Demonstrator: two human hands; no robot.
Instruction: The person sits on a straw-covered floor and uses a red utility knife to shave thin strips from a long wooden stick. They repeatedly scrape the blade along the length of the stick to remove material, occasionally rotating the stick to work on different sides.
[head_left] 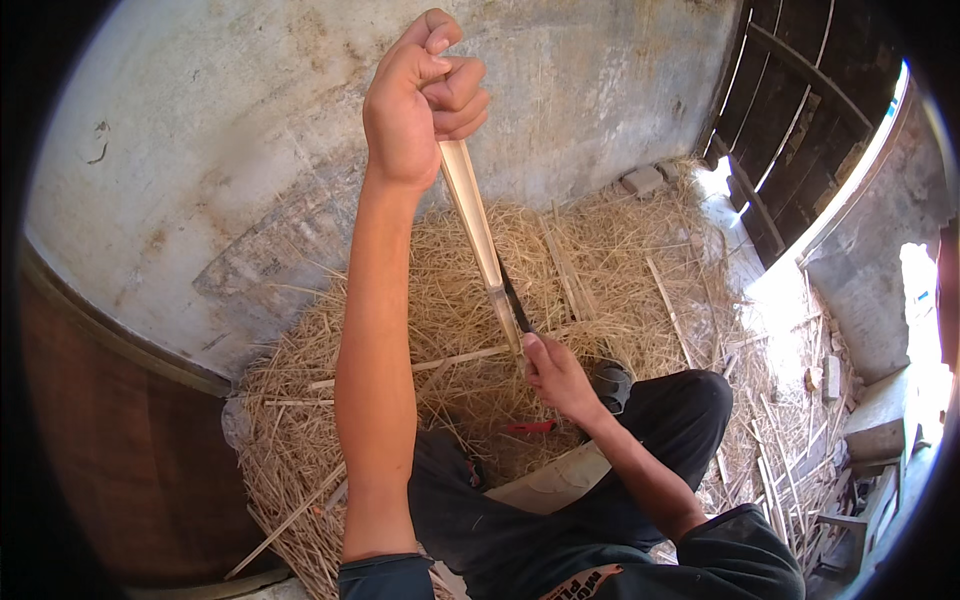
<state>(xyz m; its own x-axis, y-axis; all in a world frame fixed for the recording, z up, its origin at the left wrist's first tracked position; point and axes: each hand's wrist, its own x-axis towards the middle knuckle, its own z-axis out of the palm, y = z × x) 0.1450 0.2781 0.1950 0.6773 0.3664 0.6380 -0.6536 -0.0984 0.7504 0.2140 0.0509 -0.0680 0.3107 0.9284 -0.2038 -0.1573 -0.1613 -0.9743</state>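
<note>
My left hand (pixel 428 85) is raised high in front of the wall, its fingers curled round the upper end of a split bamboo strip (pixel 472 215). The strip slants down and to the right, its pale hollow inner side showing, with a node low on it. Lower down, my right hand (pixel 560 378) is closed on a knife; its handle is hidden in the fist. The dark knife blade (pixel 514 296) points up alongside the strip's lower part. Near my right thumb the strip's lower end passes close to the hand; whether the fingers also touch it I cannot tell.
Bamboo shavings (pixel 440 270) cover the floor, with loose strips (pixel 672 310) among them. A red object (pixel 530 427) lies between my legs. A stained wall (pixel 250 120) rises ahead, a plank door (pixel 790 110) stands at far right, and a brick (pixel 641 180) sits by the wall.
</note>
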